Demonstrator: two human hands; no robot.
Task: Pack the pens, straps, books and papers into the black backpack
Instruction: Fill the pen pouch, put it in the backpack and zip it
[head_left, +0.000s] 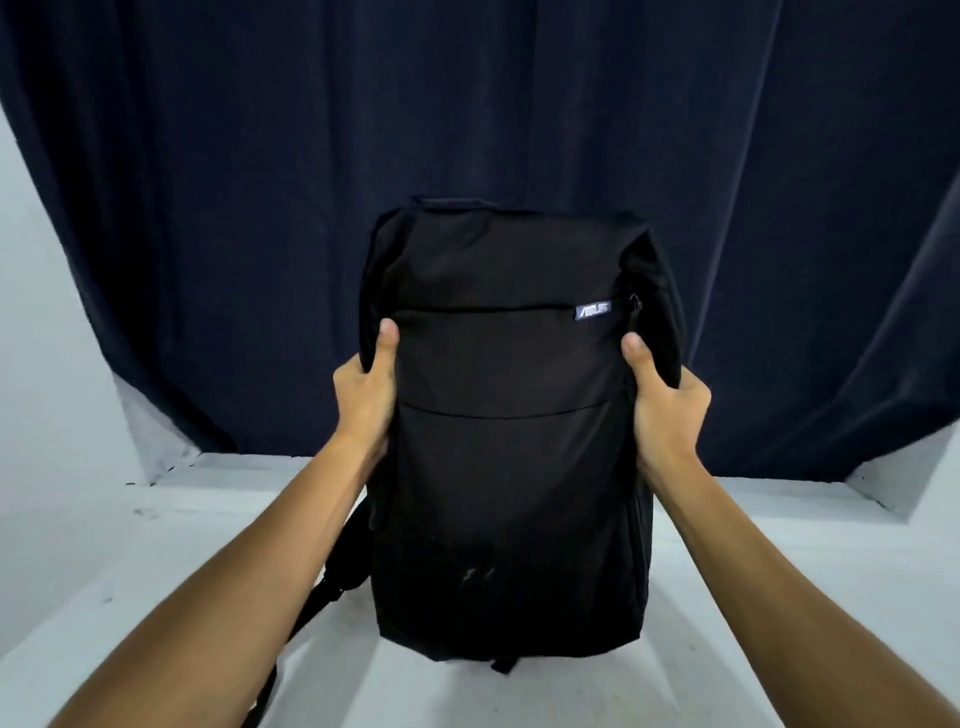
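One shoulder strap (332, 582) trails off the left. The left hand (363, 395) grips the left edge of one black fabric backpack (509, 467), upright on the white table (779, 597); the right hand (667, 410) grips its right edge, thumbs in front.

Backdrop: dark navy curtain (467, 104), hung in broad vertical folds, filling the upper two thirds of the frame; lower hem gathered toward centre, lifting at both sides. Wall: pale white surface (41, 312) exposed at far left and in a small wedge at lower right of the curtain. Tabletop (182, 519): white, matte, a few small dark specks at left. Light: even, soft, with faint shadows.
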